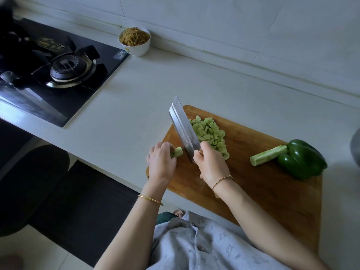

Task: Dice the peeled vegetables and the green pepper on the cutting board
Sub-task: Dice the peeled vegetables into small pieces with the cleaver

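A wooden cutting board (272, 191) lies on the pale counter. My left hand (161, 162) pins a short pale-green peeled vegetable stub (178, 152) at the board's left end. My right hand (210, 164) grips the handle of a steel cleaver (184, 129), whose blade stands on the board right beside the stub. Behind the blade lies a heap of diced pale-green pieces (210, 133). Further right, a whole peeled stalk (268, 157) rests against a dark green pepper (302, 162).
A black gas hob (64, 75) fills the counter's left side. A white bowl of brown shredded food (134, 41) stands by the tiled wall. A grey object (355, 147) shows at the right edge. A dark mat lies on the floor below.
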Demonstrator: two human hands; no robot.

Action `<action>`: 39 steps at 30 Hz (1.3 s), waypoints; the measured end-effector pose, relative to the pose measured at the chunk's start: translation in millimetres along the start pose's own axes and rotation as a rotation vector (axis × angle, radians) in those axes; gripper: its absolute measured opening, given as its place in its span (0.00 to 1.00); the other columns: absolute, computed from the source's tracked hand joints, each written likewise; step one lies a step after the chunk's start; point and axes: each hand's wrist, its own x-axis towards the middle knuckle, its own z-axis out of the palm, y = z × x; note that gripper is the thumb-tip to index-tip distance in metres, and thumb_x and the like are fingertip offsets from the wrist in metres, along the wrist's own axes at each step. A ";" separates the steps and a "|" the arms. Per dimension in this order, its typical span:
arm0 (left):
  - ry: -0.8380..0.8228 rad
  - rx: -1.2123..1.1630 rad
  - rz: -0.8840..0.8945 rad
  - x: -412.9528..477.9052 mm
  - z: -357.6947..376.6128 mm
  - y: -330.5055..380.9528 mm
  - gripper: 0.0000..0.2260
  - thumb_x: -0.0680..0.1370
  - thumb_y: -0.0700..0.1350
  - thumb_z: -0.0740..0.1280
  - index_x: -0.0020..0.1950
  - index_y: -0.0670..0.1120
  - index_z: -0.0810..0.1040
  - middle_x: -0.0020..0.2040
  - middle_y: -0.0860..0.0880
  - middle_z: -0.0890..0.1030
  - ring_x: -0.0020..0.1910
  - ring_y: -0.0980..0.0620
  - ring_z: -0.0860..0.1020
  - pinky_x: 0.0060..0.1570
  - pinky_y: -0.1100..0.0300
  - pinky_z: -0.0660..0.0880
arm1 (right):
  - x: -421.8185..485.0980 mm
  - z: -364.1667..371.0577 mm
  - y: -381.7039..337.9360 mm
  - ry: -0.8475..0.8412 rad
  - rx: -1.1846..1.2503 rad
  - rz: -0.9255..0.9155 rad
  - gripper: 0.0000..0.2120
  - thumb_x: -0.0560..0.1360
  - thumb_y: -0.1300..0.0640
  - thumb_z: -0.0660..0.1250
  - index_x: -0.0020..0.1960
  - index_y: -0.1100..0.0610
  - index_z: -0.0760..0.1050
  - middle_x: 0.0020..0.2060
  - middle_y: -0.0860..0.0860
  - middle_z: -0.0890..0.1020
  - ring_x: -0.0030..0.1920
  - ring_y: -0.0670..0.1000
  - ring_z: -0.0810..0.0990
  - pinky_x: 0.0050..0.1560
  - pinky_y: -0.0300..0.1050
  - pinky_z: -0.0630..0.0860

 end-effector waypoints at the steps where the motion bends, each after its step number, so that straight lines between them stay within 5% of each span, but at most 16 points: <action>1: -0.003 -0.002 -0.003 0.2 -0.1 0.6 0.06 0.75 0.38 0.65 0.50 0.45 0.77 0.51 0.48 0.75 0.52 0.49 0.69 0.50 0.59 0.60 | 0.1 -1.2 0.5 0.002 0.013 -0.003 0.11 0.82 0.54 0.56 0.43 0.57 0.62 0.34 0.56 0.76 0.34 0.61 0.79 0.36 0.61 0.79; 24: -0.007 -0.088 -0.012 1.2 2.4 0.9 0.06 0.73 0.36 0.68 0.48 0.44 0.79 0.50 0.48 0.77 0.53 0.48 0.70 0.51 0.56 0.68 | -1.3 1.9 0.2 -0.034 -0.014 -0.009 0.11 0.82 0.54 0.55 0.42 0.57 0.62 0.37 0.55 0.76 0.36 0.59 0.79 0.38 0.59 0.80; 31: -0.020 -0.088 0.021 2.3 3.5 2.9 0.06 0.73 0.36 0.69 0.48 0.43 0.78 0.49 0.48 0.77 0.52 0.48 0.70 0.51 0.55 0.69 | 1.3 -10.4 -0.8 -0.031 0.111 -0.006 0.12 0.82 0.54 0.55 0.48 0.63 0.66 0.32 0.54 0.73 0.26 0.53 0.72 0.27 0.46 0.75; 39: -0.038 -0.093 0.025 1.8 0.7 3.6 0.06 0.73 0.36 0.68 0.48 0.44 0.79 0.50 0.47 0.77 0.53 0.48 0.70 0.54 0.53 0.70 | -2.8 -4.2 -5.5 -0.046 -0.041 -0.031 0.10 0.82 0.54 0.55 0.45 0.58 0.64 0.37 0.57 0.77 0.36 0.61 0.79 0.37 0.60 0.80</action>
